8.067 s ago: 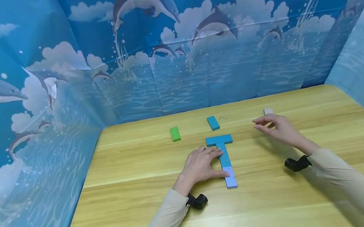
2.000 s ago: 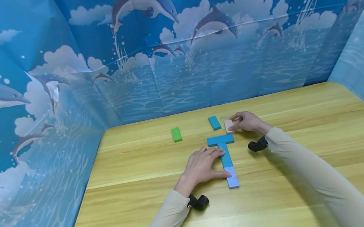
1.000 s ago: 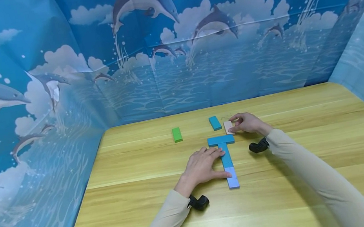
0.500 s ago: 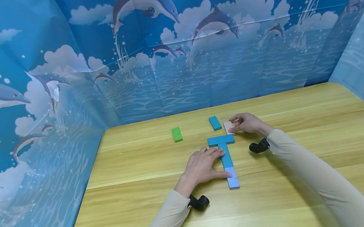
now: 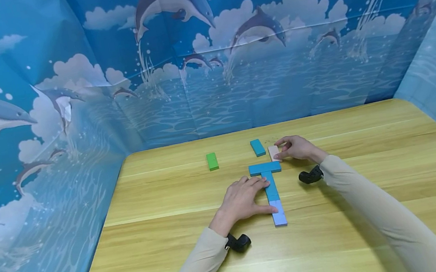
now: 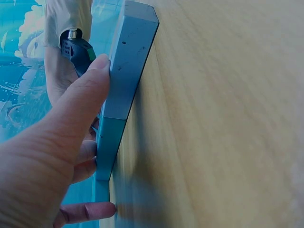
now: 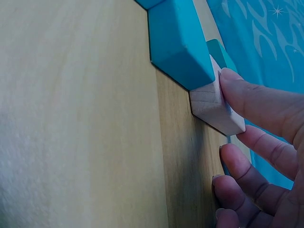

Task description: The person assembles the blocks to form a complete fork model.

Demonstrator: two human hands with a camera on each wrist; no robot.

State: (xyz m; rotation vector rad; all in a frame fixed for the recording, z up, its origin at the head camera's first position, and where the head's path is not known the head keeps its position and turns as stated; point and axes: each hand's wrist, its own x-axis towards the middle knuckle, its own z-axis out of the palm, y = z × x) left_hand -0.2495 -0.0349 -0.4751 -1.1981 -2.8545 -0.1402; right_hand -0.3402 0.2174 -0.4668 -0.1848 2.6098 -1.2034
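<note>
Flat blocks form a T on the table: a blue crossbar (image 5: 263, 168), a blue stem block (image 5: 271, 190) and a lavender block (image 5: 279, 219) at the near end. My left hand (image 5: 238, 200) rests along the stem's left side, its thumb (image 6: 92, 88) on the lavender block and its fingers at the blue one. Beyond the crossbar's right end, my right hand (image 5: 298, 147) pinches a pale pink wooden block (image 5: 273, 151) between thumb and index finger. In the right wrist view that block's near end (image 7: 203, 99) stands right at the crossbar's corner (image 7: 183, 57); the other fingers curl loosely.
Behind the T lies a separate blue block (image 5: 257, 148), just left of the pale one. A green block (image 5: 212, 161) sits farther left. Blue dolphin-print sheeting (image 5: 270, 85) walls in the wooden table (image 5: 166, 239) at the back and sides.
Over about eight seconds, my right hand has gone left and taken the pale block from the table's far right to the crossbar's right end. The last second shows almost no movement; my left hand stays.
</note>
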